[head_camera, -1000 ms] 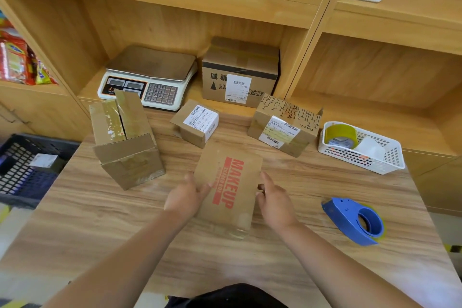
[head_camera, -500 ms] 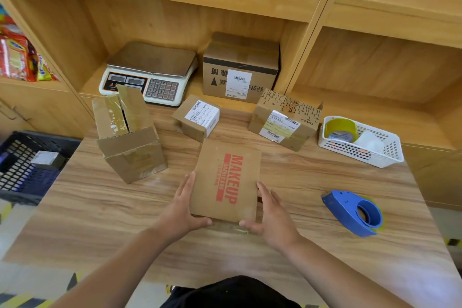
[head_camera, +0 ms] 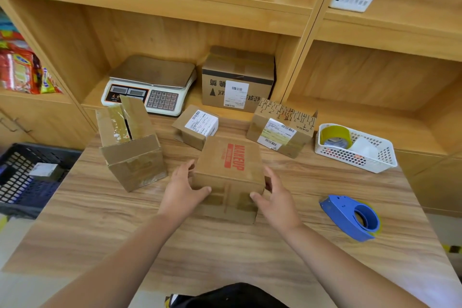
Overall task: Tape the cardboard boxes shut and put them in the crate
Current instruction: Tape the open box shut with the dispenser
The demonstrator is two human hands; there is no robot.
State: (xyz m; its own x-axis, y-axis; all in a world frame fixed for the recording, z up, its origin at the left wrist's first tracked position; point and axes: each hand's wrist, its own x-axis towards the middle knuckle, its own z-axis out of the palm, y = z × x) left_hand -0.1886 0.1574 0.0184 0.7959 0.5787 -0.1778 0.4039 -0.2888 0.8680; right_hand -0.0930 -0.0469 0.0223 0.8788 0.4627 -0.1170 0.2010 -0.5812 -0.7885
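Two grips clasp one brown cardboard box (head_camera: pixel 230 170), stamped MAKEUP in red, at the middle of the wooden worktop (head_camera: pixel 225 245). The left hand (head_camera: pixel 183 189) and right hand (head_camera: pixel 276 195) curl round its sides. Darker patches flank its near-face seam.

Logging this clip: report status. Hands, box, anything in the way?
Left hand and right hand grip the MAKEUP box by its sides. Blue tape dispenser lies untouched to its right. Crate at left; open-flapped box stands between.

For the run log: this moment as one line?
left hand: grips MAKEUP box, left side | right hand: grips its right side | tape dispenser: untouched on table | crate: left of table
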